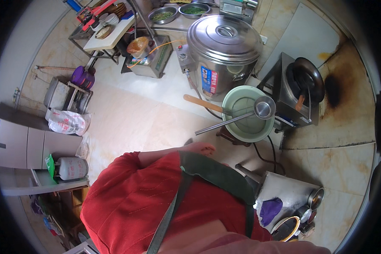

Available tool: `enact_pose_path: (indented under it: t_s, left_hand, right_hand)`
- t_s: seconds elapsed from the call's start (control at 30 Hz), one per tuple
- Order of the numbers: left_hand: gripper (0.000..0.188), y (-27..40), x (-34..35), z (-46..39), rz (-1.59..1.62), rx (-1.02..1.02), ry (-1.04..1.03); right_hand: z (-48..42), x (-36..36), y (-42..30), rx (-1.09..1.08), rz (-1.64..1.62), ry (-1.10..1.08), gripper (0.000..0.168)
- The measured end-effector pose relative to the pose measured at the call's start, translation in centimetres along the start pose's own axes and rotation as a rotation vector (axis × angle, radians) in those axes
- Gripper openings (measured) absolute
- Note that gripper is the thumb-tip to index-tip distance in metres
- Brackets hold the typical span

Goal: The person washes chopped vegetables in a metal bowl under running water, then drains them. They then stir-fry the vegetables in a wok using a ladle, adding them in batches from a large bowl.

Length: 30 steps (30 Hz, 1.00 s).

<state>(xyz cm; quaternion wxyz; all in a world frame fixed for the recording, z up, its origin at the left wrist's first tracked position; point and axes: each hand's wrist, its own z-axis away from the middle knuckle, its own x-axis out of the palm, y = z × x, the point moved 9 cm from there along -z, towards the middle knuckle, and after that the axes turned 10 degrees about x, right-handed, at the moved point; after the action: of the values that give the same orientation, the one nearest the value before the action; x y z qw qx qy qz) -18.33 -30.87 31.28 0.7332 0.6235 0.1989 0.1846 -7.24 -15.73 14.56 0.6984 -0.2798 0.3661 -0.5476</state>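
My left hand (204,148) shows past my red sleeve at the edge of my dark green apron (220,176). Its fingers look loosely curled; whether they hold anything is unclear. My right hand cannot be made out. Ahead of my body a pale green basin (227,127) stands on a dark stool (233,136). A long-handled metal ladle (264,108) lies across the basin, and a wooden-handled tool (203,103) leans over its rim. Behind the basin is a large lidded steel cooker (225,41).
A wok (309,77) tilts on a burner stand (284,108) at right. Nearer me is a metal counter (292,187) with a purple cloth (270,211) and containers. At left are a gas cylinder (73,168) and a white sack (68,122); a low metal unit (155,60) stands farther off.
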Motion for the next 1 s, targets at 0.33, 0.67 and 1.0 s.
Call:
enact_pose_path:
  t_s: [0.33,0.67,1.0]
  left_hand:
    - [0.025,1.7,-8.3,6.2,-0.159,0.130,0.152]
    - [0.025,-6.0,-18.7,19.0,0.183,0.083,0.572]
    - [0.025,-7.7,-23.5,24.5,0.196,0.028,0.650]
  right_hand:
    - [-3.6,4.7,-11.2,0.193,-0.189,-0.055,0.025]
    - [-11.6,18.3,-12.3,-0.103,0.423,-0.192,0.028]
    - [-16.3,26.6,-22.6,0.076,0.215,-0.405,0.028]
